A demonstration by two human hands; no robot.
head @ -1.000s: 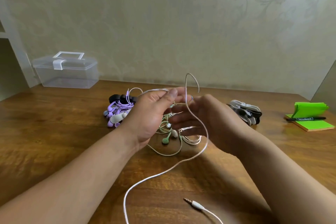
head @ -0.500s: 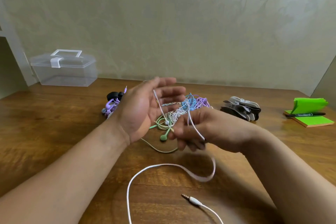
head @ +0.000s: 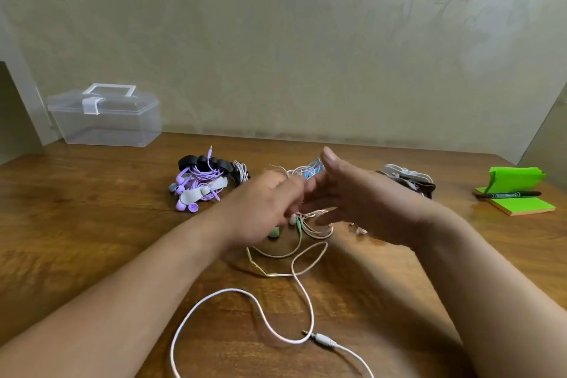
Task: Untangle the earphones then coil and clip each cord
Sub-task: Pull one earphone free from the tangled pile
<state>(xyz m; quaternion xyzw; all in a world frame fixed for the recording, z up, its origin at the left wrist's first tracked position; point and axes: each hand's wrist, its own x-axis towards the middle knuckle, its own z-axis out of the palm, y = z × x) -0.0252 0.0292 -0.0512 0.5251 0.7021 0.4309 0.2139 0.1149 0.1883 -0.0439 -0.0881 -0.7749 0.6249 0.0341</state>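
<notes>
Head-cam view of a brown wooden surface [head: 92,239] against a pale patterned wall [head: 276,40]. Two bare hands meet mid-frame, just above a tangle of earphones [head: 310,224] w/ white, green & blue cords. The left hand [head: 264,209] is motion-blurred, fingers curled inward; can't tell whether they grip a cord. The right hand [head: 362,196] is spread, fingers straight & pointing left, thumb up, fingertips at or touching the left hand. A white cord [head: 245,293] runs from under the hands toward the viewer, looping over the surface; a white jack plug [head: 322,339] lies beside its loop. Left of the hands: a purple earphone bundle [head: 199,187] w/ black clips [head: 196,161] just behind it. Right of the hands: a pile of black & white clips [head: 408,178]. Back left: a clear plastic box [head: 107,120], lid closed. Far right: green sticky notes [head: 527,204] w/ a black marker [head: 509,194] on top.
</notes>
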